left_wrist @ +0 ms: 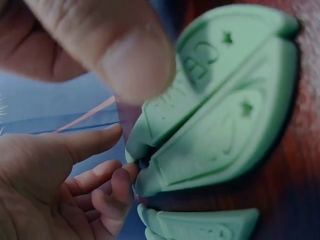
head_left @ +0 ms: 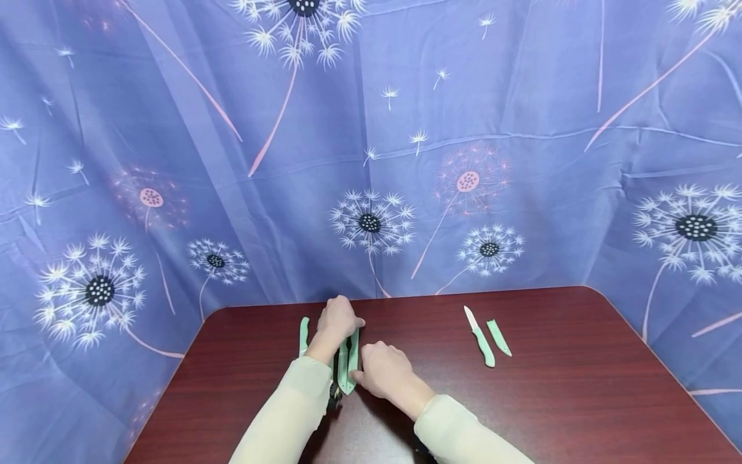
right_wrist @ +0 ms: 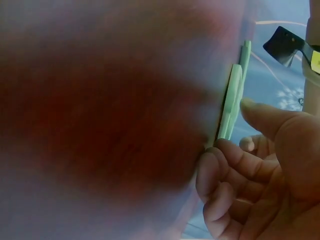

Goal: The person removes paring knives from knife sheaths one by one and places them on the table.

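Observation:
Two larger light green knife sheaths (left_wrist: 220, 125) lie side by side on the table, embossed with lettering and small stars. At their far ends is my left hand (head_left: 338, 319), its fingertips touching the ends and its thumb out to the side. My right hand (head_left: 385, 372) is beside their near right edge, thumb (right_wrist: 247, 106) stretched toward the sheath, other fingers loosely curled. In the left wrist view, the right thumb (left_wrist: 140, 65) overlaps one sheath. A third green piece (left_wrist: 205, 226) lies parallel alongside; my left arm hides that area in the head view.
A green knife handle (head_left: 304, 335) shows left of my left hand. To the right, a small knife with a green handle (head_left: 485, 351) lies beside its green sheath (head_left: 499, 338). The brown table (head_left: 568, 386) meets a blue dandelion curtain (head_left: 522, 84) at the back.

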Demonstrator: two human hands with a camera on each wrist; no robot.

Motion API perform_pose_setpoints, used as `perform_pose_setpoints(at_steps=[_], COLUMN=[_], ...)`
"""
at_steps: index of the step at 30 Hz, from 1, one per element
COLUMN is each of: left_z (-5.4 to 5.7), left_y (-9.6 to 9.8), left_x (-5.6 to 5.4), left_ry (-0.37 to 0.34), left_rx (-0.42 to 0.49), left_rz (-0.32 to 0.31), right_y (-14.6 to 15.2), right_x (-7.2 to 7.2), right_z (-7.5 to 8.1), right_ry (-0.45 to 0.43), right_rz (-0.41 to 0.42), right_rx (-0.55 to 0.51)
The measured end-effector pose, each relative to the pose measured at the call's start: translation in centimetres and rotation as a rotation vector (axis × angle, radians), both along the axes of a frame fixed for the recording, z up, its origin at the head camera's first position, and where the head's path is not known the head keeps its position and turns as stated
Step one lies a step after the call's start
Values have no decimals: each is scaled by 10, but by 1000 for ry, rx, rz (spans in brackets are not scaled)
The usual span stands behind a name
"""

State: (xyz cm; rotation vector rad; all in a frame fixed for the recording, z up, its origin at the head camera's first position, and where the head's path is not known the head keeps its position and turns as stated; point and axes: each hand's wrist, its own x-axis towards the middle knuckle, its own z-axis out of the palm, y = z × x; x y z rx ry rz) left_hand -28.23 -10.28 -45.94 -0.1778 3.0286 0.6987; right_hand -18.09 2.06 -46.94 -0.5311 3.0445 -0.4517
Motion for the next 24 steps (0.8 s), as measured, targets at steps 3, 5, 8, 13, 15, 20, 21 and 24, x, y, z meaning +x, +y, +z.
perform_pose_setpoints(at_steps=[3, 5, 8, 13, 15, 20, 21, 24], left_z=[-3, -4, -5, -4, -4, -4, -4, -4], left_y=[2, 3, 5, 7, 8, 11, 12, 14], left_x=[-2, -3, -3, -2, -2, 1, 1, 2], left_ry=[7, 7, 5, 10, 12, -3, -8, -18], left_rx=[-11, -16, -17, -3, 3, 24, 31, 37], left_rz=[-3, -7, -7, -7, -16, -27, -27, -21], right_y=[-3, -3, -1, 4, 5, 3, 3, 3], right_x=[-1, -1, -2, -3, -3, -2, -2, -1], right_z=[0, -1, -1, 2, 2, 1, 1, 0], right_ry=[5, 22, 34, -6, -21, -45, -47, -34], right_rz=[2, 1, 2, -11, -19, -41, -46, -53], right_rx=[15, 25, 34, 43, 42, 13, 9, 1])
